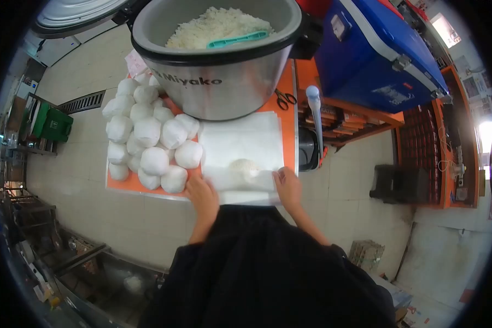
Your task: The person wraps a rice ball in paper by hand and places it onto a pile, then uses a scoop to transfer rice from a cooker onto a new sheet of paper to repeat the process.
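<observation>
Standing by the bench (124, 188), I see a person in a black top (268, 268) bent over a stack of white paper (240, 134), with a small mound of rice (244, 168) lying on the sheets toward the near side. The right hand (288, 190) is at the paper's right edge, its fingers pinched closed on the sheet. The left hand (203, 198) is at the near left corner, touching the paper; whether its fingers grip the sheet or merely rest there, I cannot tell. Just beside the left hand, a heap of rounded white bundles (147, 131) covers the left part of the orange bench top. Behind the paper stands a big metal rice cooker (218, 87) marked Miyako, holding plenty of cooked rice (218, 24) with a teal paddle (238, 39) across it. Black-handled scissors (285, 99) lie right of the cooker, near a large blue cooler box (374, 54).
</observation>
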{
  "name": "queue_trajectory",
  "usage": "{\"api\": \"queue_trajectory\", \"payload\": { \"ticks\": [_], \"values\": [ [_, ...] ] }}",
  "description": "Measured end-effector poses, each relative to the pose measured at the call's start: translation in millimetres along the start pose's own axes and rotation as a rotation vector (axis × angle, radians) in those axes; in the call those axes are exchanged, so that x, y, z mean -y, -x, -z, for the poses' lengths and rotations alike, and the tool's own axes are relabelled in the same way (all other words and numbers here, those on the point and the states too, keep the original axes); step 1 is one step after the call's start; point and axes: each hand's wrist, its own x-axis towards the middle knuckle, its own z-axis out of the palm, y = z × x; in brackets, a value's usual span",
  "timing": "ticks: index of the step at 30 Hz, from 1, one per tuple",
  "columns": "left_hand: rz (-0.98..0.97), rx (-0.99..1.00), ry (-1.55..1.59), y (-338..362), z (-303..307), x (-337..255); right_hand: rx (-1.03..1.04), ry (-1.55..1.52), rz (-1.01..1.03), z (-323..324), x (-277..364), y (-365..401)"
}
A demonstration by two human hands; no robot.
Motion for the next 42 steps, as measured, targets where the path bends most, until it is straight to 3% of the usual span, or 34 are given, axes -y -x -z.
{"api": "queue_trajectory", "payload": {
  "ticks": [1,2,3,4,6,7,9,10,12,15,17,19,20,23,27,29,31,33,35,37,40,42],
  "values": [
    [-0.108,-0.254,-0.302,12.2,-10.0,0.9,-0.304,-0.048,0.305,-3.9,1.1,-8.6],
    [-0.516,-0.327,-0.278,18.7,-10.2,3.6,-0.608,-0.099,0.609,-6.4,3.7,-18.5],
    [-0.898,-0.328,-0.222,43.8,-5.2,-1.1,-0.548,-0.043,0.708,3.7,6.2,-21.2],
    [-0.89,-0.337,-0.229,45.9,-3.2,-7.3,-0.523,-0.025,0.837,6.4,26.1,-46.0],
    [-0.837,0.066,-0.132,46.9,-1.9,-27.0,-0.435,0.022,0.916,6.0,66.4,-88.3],
    [-0.828,0.06,-0.133,48.8,-3.5,-35.0,-0.43,0.023,0.925,9.1,78.0,-96.7],
    [-0.753,0.049,-0.195,51.2,-3.5,-44.3,-0.299,0.389,0.886,12.3,98.3,-105.7],
    [-0.748,0.054,-0.202,52.7,-1.4,-49.8,-0.292,0.382,0.888,15.6,108.7,-107.0],
    [-0.644,0.087,-0.067,55.9,0.0,-59.8,-0.056,0.572,0.741,21.5,122.7,-107.9],
    [-0.579,0.086,0.061,58.6,-3.3,-69.1,0.152,0.642,0.63,24.0,136.0,-119.3],
    [-0.544,0.087,0.018,60.6,-1.0,-74.7,0.167,0.607,0.642,25.0,132.3,-119.7],
    [-0.52,0.085,-0.024,60.3,0.2,-75.5,0.258,0.34,1.004,31.1,127.5,-107.7],
    [-0.53,0.07,-0.065,60.4,-0.2,-75.3,0.352,0.322,1.082,35.9,121.6,-100.1],
    [-0.524,0.055,-0.087,61.7,-3.2,-75.6,0.163,0.284,1.084,41.7,104.4,-63.3],
    [-0.513,0.062,-0.072,60.2,-2.0,-78.8,0.257,0.065,1.08,28.4,80.2,-58.0],
    [-0.52,0.051,-0.084,61.0,-5.8,-75.8,-0.032,0.168,1.102,17.7,63.9,-33.9],
    [-0.53,0.044,-0.095,63.4,-13.7,-71.0,0.0,0.239,1.044,13.2,58.8,-8.9],
    [-0.523,0.066,-0.281,66.1,-24.4,-63.3,-0.282,0.232,1.238,1.2,54.6,7.4],
    [-0.55,0.014,-0.279,66.1,-40.1,-53.4,-0.239,0.229,1.168,-11.4,52.2,22.0],
    [-0.573,-0.039,-0.277,66.7,-43.6,-49.3,-0.355,0.237,1.1,-21.7,51.6,34.0],
    [-0.595,-0.043,-0.154,61.7,-32.1,-46.9,-0.363,0.23,1.053,-32.9,44.5,41.8],
    [-0.611,0.224,-0.106,56.5,-14.4,-40.6,-0.39,0.233,1.021,-40.7,40.0,42.7]
  ]
}}
